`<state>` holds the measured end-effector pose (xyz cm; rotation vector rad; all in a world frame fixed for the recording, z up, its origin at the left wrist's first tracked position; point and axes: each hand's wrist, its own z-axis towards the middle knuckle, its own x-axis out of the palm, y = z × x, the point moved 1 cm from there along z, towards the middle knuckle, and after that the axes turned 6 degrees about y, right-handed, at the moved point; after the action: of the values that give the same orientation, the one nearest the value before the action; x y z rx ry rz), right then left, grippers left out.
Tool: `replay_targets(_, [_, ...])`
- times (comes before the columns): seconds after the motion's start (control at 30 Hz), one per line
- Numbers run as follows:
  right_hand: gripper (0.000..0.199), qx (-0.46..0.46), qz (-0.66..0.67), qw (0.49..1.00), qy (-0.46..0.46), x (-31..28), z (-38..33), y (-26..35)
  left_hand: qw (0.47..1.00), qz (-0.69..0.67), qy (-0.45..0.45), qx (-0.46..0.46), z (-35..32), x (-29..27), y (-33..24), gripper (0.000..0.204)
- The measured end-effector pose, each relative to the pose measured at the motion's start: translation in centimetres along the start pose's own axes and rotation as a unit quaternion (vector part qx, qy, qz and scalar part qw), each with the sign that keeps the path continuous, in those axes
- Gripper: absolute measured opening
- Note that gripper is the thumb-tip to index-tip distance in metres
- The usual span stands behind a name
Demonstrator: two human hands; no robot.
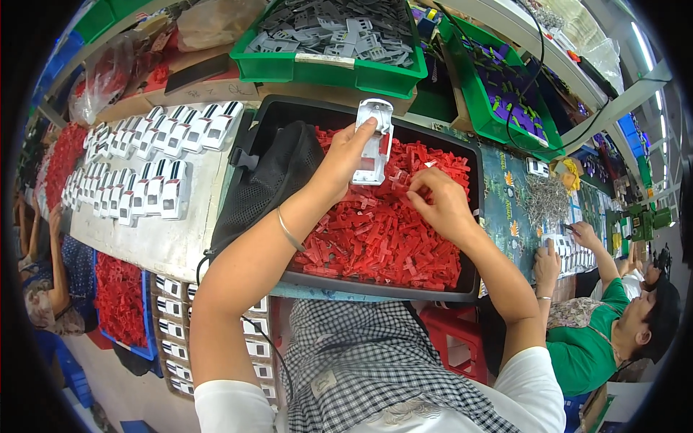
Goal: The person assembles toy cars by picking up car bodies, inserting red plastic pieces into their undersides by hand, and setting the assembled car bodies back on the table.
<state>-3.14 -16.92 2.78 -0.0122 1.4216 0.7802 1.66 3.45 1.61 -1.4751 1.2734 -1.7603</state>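
My left hand (348,155) grips a white plastic housing (369,167), holding it upright above the black tray with the thumb on its face. Red shows through the housing's opening. Beneath it, the black tray (473,249) is filled with a loose heap of small red plastic parts (382,242). My right hand (442,204) is just over the heap's right side, a little apart from the housing. Its fingers are curled and drawn together; whatever they hold, if anything, cannot be made out.
A black mesh bag (278,169) lies over the tray's left side. Rows of white housings (170,191) stand on the left table. Green bins of grey parts (332,72) and purple parts (498,94) stand behind. A co-worker in green (588,346) works at right.
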Motion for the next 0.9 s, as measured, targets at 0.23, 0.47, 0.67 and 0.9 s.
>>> replay_targets(0.23, [0.012,0.039,0.054,0.998,-0.022,-4.2,1.4,2.3,0.999,0.005,0.020,-0.031,0.1,0.1,1.0,0.046])
replay_targets(0.47, [0.016,-0.122,-0.053,0.984,-0.121,-0.6,4.3,3.4,0.997,0.045,0.052,-0.025,-0.5,0.5,1.4,0.045])
replay_targets(0.67, [0.022,-0.125,-0.033,0.986,-0.100,2.2,3.9,3.5,0.997,0.071,0.041,-0.012,-1.1,1.2,1.4,0.046])
replay_targets(0.9, [0.018,-0.158,-0.126,0.963,-0.177,0.6,4.2,3.4,0.993,0.077,0.085,-0.031,-1.0,1.1,2.1,0.043])
